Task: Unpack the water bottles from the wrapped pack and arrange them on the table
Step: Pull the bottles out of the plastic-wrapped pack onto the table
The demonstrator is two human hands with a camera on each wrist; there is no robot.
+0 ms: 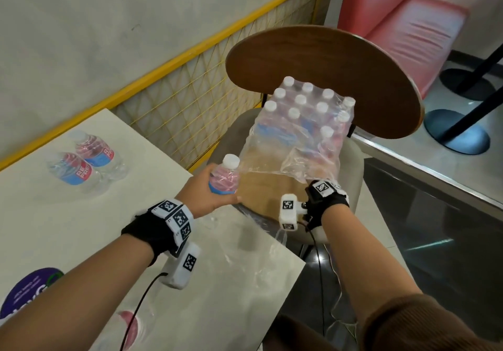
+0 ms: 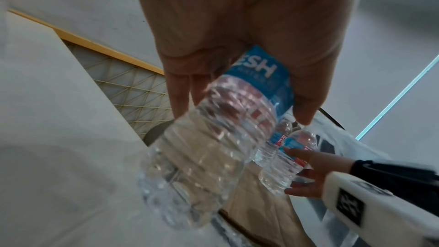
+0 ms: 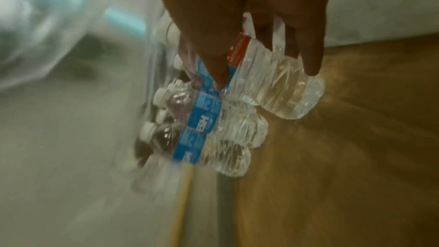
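Two bottles [image 1: 84, 160] are already set on the table [image 1: 40, 228], side by side near its far edge; both seem to be standing, though the steep view makes that hard to confirm. A third bottle [image 1: 224, 176] is held in the left hand [image 1: 206, 190], with fingers and thumb curled round its labelled middle, just past the table's corner and beside the pack [image 1: 299, 133]. It is not yet put down.

The pack is propped on a chair [image 1: 326, 59], on a sheet of cardboard [image 1: 261, 190]. Its wrap [image 1: 272, 160] is torn open at the near end and hangs loose there. About a dozen white caps are counted under the film, so most of the bottles are judged to be still inside.

The right hand [image 1: 324, 187] is reached into the open end. In the right wrist view its fingers [image 3: 213, 59] are laid on a fourth bottle [image 3: 273, 82] at the edge of the pack, thumb on one side and fingers on the other, loosely curved; whether it is truly gripped or only touched cannot be told, as the picture is blurred.

A loose sheet of clear film [image 1: 245, 255] lies on the table's near corner.

The task is judged to be early: two placed, one in transit, one being reached for, the rest left to be unpacked and arranged.
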